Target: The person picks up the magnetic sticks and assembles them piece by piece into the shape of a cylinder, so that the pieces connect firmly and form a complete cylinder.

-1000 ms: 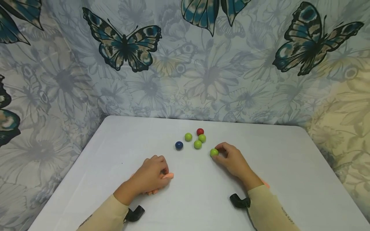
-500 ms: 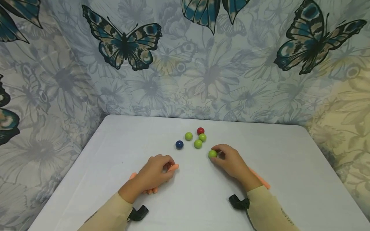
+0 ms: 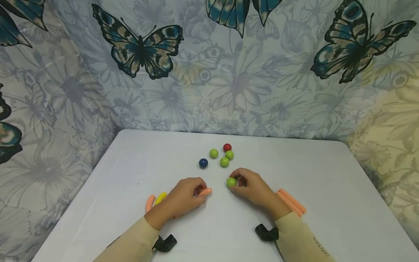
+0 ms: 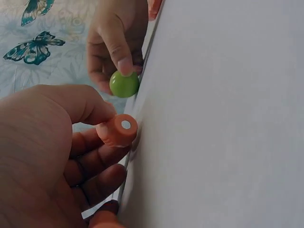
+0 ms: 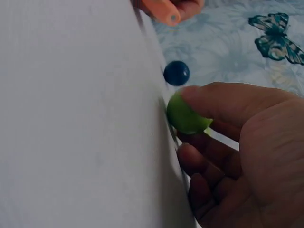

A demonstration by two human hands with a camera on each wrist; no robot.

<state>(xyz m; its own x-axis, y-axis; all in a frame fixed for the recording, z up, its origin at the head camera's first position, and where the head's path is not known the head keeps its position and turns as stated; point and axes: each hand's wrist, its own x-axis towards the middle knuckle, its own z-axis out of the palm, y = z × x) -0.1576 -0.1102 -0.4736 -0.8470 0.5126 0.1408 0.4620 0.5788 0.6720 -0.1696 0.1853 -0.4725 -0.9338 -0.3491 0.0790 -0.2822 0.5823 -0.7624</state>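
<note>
My left hand (image 3: 186, 194) pinches a short orange toy rod (image 3: 205, 192) between thumb and fingers. In the left wrist view, the end of this orange rod (image 4: 117, 130) shows a small pale disc. My right hand (image 3: 252, 185) holds a glossy green ball (image 3: 231, 182) by its fingertips, level with the rod and a short gap to its right. The same green ball (image 5: 186, 114) sits under my thumb in the right wrist view. Behind both hands lie a dark blue ball (image 3: 203, 163), a red ball (image 3: 227, 147) and three loose green balls (image 3: 224, 162).
Left of my left wrist lie a curved orange piece (image 3: 150, 203) and a curved yellow piece (image 3: 160, 198), partly hidden by the arm. Straight orange rods (image 3: 291, 202) lie beside my right forearm. The white table (image 3: 327, 171) ends at a butterfly-patterned wall (image 3: 239, 91).
My left hand has moved right with the orange rod, uncovering the curved pieces. My right hand has brought the green ball left and nearer, so the two have drawn together.
</note>
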